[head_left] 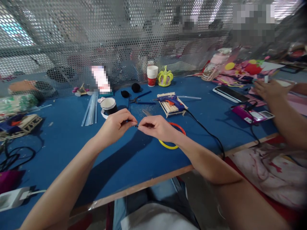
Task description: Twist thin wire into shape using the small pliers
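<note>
Forearms (74, 169) converge over blue tabletop (124, 179), knuckles up. Left hand (117, 124) and right hand (158, 127) nearly meet, thumbs and forefingers pinched closed on a small dark piece (136, 126) between them, its detail unclear. Beyond: pliers (135, 101), hot-glue gun (176, 103).

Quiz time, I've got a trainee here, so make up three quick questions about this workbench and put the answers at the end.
1. What does the glue gun rest on?
A) a phone
B) a rack of sticks
C) a stack of cups
2. True or false: in the picture, the yellow crown is to the right of the paper cups.
3. Which is nearer the red and yellow ring, the left hand or the right hand?

Key: 1. B; 2. True; 3. The right hand.
</note>
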Motion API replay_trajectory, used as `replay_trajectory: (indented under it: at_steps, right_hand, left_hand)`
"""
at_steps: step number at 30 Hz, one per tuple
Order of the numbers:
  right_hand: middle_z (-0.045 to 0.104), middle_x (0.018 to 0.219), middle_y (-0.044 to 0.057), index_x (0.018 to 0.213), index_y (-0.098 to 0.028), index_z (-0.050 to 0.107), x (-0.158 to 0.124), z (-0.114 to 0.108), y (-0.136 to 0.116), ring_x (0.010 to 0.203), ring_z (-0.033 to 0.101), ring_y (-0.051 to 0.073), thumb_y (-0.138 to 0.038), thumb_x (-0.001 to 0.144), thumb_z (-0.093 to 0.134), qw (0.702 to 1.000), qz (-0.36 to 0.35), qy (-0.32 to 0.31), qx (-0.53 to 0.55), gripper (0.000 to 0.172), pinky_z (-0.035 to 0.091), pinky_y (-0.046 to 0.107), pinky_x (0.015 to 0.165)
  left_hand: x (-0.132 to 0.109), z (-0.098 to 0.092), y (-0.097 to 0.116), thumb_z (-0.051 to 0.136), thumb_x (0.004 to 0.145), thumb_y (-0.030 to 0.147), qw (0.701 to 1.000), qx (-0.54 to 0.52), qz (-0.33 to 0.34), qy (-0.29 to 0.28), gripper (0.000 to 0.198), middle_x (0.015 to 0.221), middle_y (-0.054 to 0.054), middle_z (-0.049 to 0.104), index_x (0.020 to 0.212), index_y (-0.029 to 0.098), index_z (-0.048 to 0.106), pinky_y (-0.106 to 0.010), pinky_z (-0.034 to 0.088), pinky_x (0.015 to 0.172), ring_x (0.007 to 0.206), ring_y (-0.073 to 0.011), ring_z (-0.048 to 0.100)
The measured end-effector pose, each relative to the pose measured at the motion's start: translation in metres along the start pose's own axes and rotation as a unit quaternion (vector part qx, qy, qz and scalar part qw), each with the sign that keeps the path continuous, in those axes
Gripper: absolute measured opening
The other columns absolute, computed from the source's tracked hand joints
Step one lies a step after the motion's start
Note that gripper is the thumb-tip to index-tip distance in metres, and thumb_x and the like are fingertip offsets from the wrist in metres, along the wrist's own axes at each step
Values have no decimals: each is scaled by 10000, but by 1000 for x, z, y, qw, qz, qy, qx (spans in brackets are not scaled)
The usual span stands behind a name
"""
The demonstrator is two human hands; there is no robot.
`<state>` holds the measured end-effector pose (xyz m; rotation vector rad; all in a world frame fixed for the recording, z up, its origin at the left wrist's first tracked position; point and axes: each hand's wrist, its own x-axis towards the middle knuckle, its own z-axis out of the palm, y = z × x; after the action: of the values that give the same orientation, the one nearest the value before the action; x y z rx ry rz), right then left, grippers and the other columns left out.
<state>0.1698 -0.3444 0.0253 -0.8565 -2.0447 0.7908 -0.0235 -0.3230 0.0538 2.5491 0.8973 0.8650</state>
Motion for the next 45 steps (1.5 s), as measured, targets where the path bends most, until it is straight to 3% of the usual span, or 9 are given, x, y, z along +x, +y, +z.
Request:
replay_trajectory:
  at_steps: [8,14,20,25,29,33,39,42,45]
  right_hand:
    - [486,630,-20,756,-138,563,1,1,-1,541,417,61,-309,816,527,990,69,71,104,184,349,190,508]
    - [502,621,-15,714,-145,566,0,5,-1,574,423,76,-178,811,489,995,33,89,-43,128,338,205,555]
    - [571,685,14,721,-153,576,0,3,2,651,493,102,-119,804,466,985,-46,10,-168,142,356,228,633]
    - [546,659,-4,745,-152,579,0,-1,0,606,469,83,-195,822,488,999,-17,-7,-35,127,371,210,592]
    - [500,612,-19,761,-143,576,1,-2,-2,544,430,68,-298,808,532,994,55,26,90,168,358,193,509]
    - [492,599,-25,751,-139,565,2,0,-1,515,422,59,-302,799,538,986,87,63,130,172,358,189,494]
    - [501,618,-16,722,-149,566,1,4,1,566,426,76,-189,802,486,995,44,85,-26,119,340,200,539]
    - [536,656,-6,701,-156,564,1,4,1,627,468,91,-105,772,476,991,-18,42,-124,124,350,217,605]
    - [557,682,1,711,-158,564,0,2,0,652,487,95,-114,793,467,990,-62,-9,-128,135,360,221,629]
  left_hand:
    - [-1,-1,6,514,813,197,999,28,-1,25,105,751,-27,560,781,143,597,-209,387,557,632,-93,492]
    - [-3,1,11,492,809,136,993,105,50,23,102,773,-46,570,784,133,591,-229,430,629,707,-122,545]
    - [-2,2,7,463,838,162,990,135,46,-19,125,803,-52,572,801,140,580,-238,443,639,714,-129,558]
    - [-1,-2,6,478,836,181,998,66,13,-20,126,781,-37,567,794,148,592,-230,425,607,682,-111,531]
    - [-1,-4,7,511,816,195,1000,28,0,6,110,732,-28,562,765,143,593,-217,393,555,635,-99,499]
    - [-2,3,8,517,812,187,998,47,21,44,99,732,-29,570,762,146,592,-204,397,552,631,-94,510]
    - [-4,8,12,469,830,152,989,120,84,25,125,777,-54,592,792,144,588,-222,429,604,685,-115,551]
    - [-3,6,12,456,840,165,988,131,81,11,136,799,-59,586,811,147,587,-233,440,628,710,-124,554]
    - [-2,2,9,456,845,177,992,109,57,-2,146,808,-54,580,809,152,595,-240,443,645,718,-124,552]
